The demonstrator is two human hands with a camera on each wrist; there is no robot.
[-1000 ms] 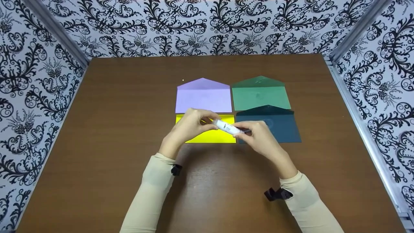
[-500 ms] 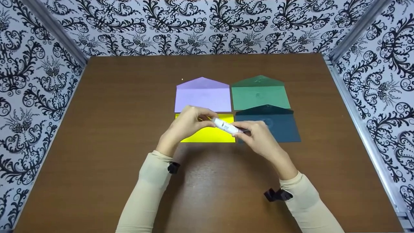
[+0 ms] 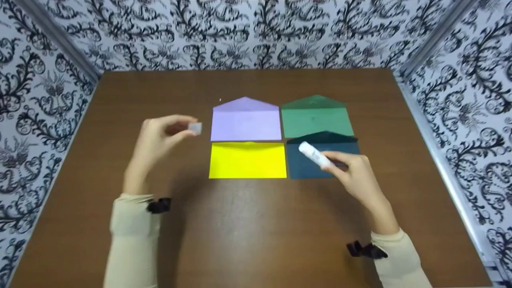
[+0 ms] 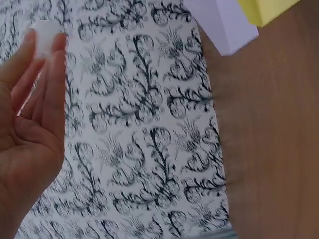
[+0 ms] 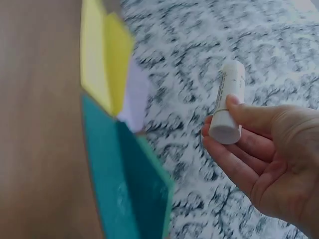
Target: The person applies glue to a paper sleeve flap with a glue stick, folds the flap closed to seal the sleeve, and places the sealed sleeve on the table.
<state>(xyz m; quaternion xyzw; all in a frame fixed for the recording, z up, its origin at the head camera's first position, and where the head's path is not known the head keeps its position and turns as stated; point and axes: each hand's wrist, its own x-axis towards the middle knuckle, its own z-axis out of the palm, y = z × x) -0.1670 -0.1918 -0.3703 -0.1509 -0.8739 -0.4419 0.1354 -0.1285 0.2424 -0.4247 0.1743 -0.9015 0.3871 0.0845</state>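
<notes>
Left of the yellow envelope [image 3: 248, 161], my left hand [image 3: 154, 140] pinches a cap [image 3: 195, 128]; right of that envelope, my right hand [image 3: 360, 178] grips a white tube [image 3: 313, 154].

B/w scroll-print walls [image 3: 248, 32] w/ prob. metal posts [image 3: 62, 40] flank brn tbl [image 3: 240, 244].
</notes>
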